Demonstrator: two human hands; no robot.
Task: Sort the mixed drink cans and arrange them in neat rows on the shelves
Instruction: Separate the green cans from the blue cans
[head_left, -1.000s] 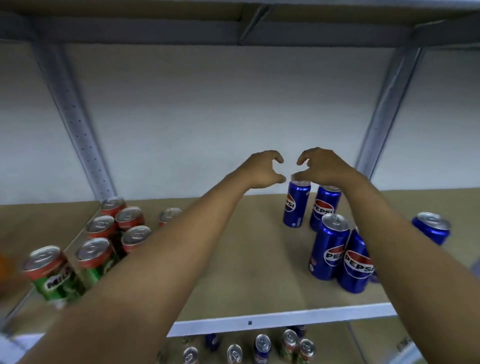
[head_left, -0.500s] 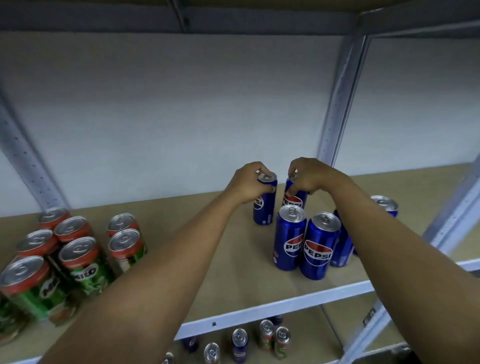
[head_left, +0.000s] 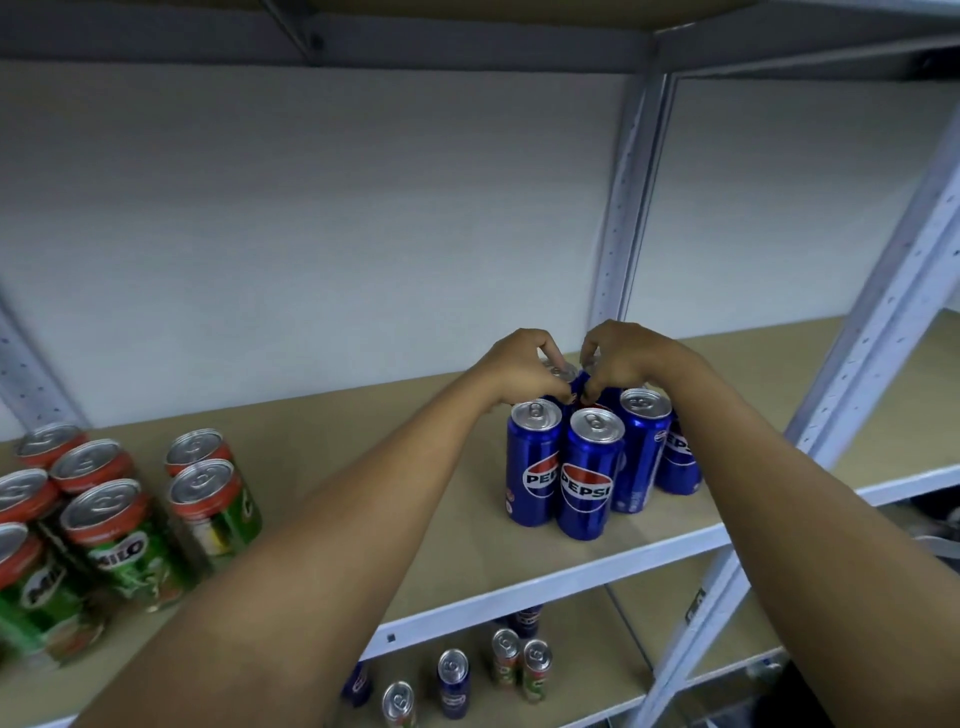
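On the shelf, the left hand and right hand each pinch a rear Pepsi can's rim. Likely step: closing the blue cluster; next, squaring the rows.

Tall, slim deep-blue aluminium Pepsi cans stand before me, each showing a round red, white and blue emblem with white lettering and a bare silver lid. At my left, squat green Milo cans wear red bands at the shoulder, white lettering and silver tops. The flat shelf board beneath them is plain tan, its metal front rail pale grey-white. The perforated steel uprights are light grey against an unpatterned white back wall. On the lower tan shelf, blue and green cans mix.
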